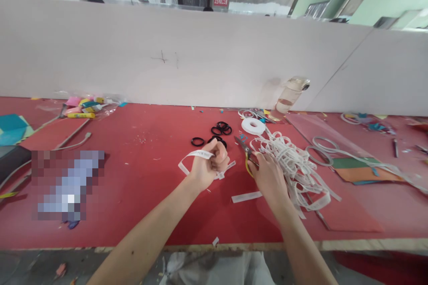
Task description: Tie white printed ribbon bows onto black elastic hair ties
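My left hand (210, 165) is closed in a fist around a strip of white printed ribbon (194, 156) that loops out to the left of it. My right hand (267, 175) grips yellow-handled scissors (246, 151), blades pointing up and left toward the left hand. Just right of that hand lies a tangled pile of white ribbon (294, 164). A short cut ribbon piece (246, 196) lies on the red table (140, 178) below my hands. Several black rings (219, 131) lie just beyond the left hand.
A white tape roll (253, 126) and a clear bottle (289, 96) stand near the white partition wall (167, 53). Coloured paper sheets (359, 169) lie at right, markers and packets (85, 107) at far left, a blurred-out patch (67, 185) front left.
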`<action>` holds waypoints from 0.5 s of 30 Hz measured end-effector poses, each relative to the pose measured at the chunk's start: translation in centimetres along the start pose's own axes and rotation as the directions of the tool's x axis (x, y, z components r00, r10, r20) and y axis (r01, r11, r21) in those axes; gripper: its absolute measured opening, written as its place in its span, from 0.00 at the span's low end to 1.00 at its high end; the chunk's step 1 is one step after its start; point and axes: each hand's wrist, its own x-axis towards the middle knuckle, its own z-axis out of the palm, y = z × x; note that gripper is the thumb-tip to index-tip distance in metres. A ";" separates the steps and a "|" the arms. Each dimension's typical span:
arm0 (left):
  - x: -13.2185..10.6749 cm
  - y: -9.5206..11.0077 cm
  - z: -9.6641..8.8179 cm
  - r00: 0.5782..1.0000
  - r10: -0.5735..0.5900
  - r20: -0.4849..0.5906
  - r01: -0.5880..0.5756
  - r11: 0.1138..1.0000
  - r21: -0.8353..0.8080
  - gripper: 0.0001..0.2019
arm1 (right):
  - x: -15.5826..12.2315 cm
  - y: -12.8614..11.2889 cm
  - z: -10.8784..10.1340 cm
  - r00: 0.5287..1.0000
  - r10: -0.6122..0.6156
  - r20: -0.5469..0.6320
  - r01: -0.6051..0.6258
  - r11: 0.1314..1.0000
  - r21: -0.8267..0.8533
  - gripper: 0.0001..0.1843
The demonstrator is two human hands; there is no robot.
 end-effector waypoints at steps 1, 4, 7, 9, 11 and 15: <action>0.0 -0.4 -0.1 0.997 -0.064 0.052 0.064 0.998 0.003 0.23 | -0.1 -0.4 -0.1 0.998 -0.037 -0.046 0.039 0.999 0.033 0.16; -0.3 -1.4 -0.2 0.945 -0.260 0.201 0.260 0.965 0.028 0.21 | 0.1 -2.3 -1.0 0.977 -0.167 -0.132 0.196 0.947 0.254 0.16; -0.8 -2.0 0.0 0.856 -0.400 0.326 0.394 0.915 0.089 0.20 | 0.8 -4.4 -2.7 0.886 -0.459 0.066 0.279 0.641 0.715 0.17; -1.2 -1.9 0.2 0.778 -0.475 0.411 0.460 0.876 0.142 0.20 | 1.2 -5.5 -3.7 0.797 -0.588 0.137 0.260 0.538 0.802 0.14; -1.4 -1.7 0.4 0.705 -0.526 0.476 0.504 0.843 0.185 0.21 | 1.5 -6.2 -4.3 0.726 -0.668 0.165 0.112 0.352 0.929 0.15; -1.8 -1.5 1.0 0.607 -0.600 0.521 0.554 0.790 0.264 0.22 | 1.7 -7.1 -4.1 0.710 -0.662 0.240 -0.136 0.205 0.969 0.15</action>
